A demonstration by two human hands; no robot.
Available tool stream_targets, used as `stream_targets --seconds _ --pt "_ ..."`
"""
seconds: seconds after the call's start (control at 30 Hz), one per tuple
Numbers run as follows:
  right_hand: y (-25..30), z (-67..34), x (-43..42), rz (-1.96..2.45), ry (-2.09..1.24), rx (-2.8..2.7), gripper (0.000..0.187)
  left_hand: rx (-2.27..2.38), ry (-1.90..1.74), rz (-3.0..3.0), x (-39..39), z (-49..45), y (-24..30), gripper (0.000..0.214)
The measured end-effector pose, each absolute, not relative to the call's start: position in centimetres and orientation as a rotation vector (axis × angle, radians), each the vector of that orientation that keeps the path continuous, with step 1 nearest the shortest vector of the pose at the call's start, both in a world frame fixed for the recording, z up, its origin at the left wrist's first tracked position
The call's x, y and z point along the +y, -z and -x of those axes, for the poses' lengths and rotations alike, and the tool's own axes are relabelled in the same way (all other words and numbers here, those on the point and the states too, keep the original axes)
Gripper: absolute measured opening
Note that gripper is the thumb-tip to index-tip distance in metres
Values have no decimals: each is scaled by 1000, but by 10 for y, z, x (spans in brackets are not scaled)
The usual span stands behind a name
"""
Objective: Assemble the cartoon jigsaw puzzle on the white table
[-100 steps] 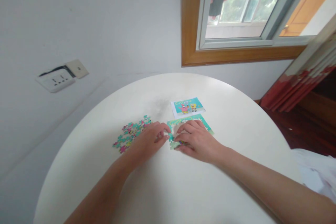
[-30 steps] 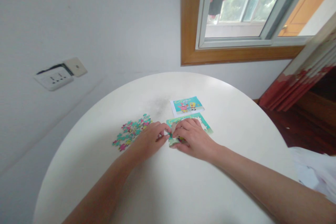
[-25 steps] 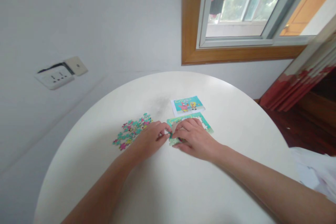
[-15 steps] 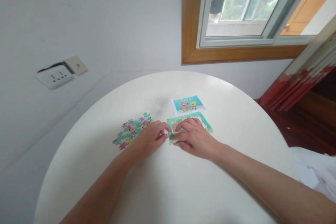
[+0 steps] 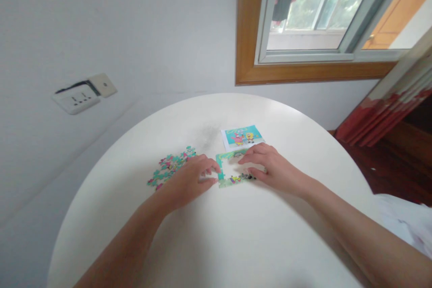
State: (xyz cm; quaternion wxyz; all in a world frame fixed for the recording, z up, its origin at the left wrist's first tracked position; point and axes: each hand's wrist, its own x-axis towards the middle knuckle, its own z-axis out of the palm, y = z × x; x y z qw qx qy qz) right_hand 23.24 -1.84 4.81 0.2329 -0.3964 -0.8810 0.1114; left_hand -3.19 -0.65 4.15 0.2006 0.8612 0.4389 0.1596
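A partly built jigsaw puzzle lies on the white round table, its joined edge pieces framing a bare middle. At its left edge is my left hand, thumb and fingers apart, with the tips touching or just beside the border. My right hand hovers over the puzzle's right side, fingers spread, and hides that part of it. Nothing shows between the fingers of either hand. Left of my left hand is a pile of loose jigsaw pieces, green, pink and yellow, partly covered by that hand.
Just beyond the puzzle lies a picture card with a pink and a yellow cartoon figure. A wall with a socket and a wood-framed window stands behind the table. A red and cream curtain hangs at the right.
My right hand has moved right and lifted from the puzzle's left edge, uncovering the frame's middle and lower border. My left hand has stayed near the left edge, its fingers slightly more apart.
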Motion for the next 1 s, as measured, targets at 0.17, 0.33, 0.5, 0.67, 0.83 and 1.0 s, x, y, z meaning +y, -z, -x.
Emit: stream_targets --seconds 0.17,0.33,0.5,0.67,0.83,1.0 --pt "-46 -230 -20 1035 -297 -2496 18 1250 -348 -2512 -19 28 -53 19" --pt "-34 -206 -29 1079 -267 -2469 18 1265 -286 -2522 -19 25 -52 19" --pt "-28 -194 -31 1121 -218 -2454 18 1223 -307 -2583 -17 27 -46 14" --pt "-27 -194 -30 1139 -239 -2455 15 1197 -355 -2611 -15 27 -43 11" --pt "-26 -194 -29 1135 -240 -2451 14 1173 -383 -2595 -14 26 -42 10" --pt "-28 -191 -32 1162 -178 -2474 14 1157 -397 -2595 -10 27 -39 8"
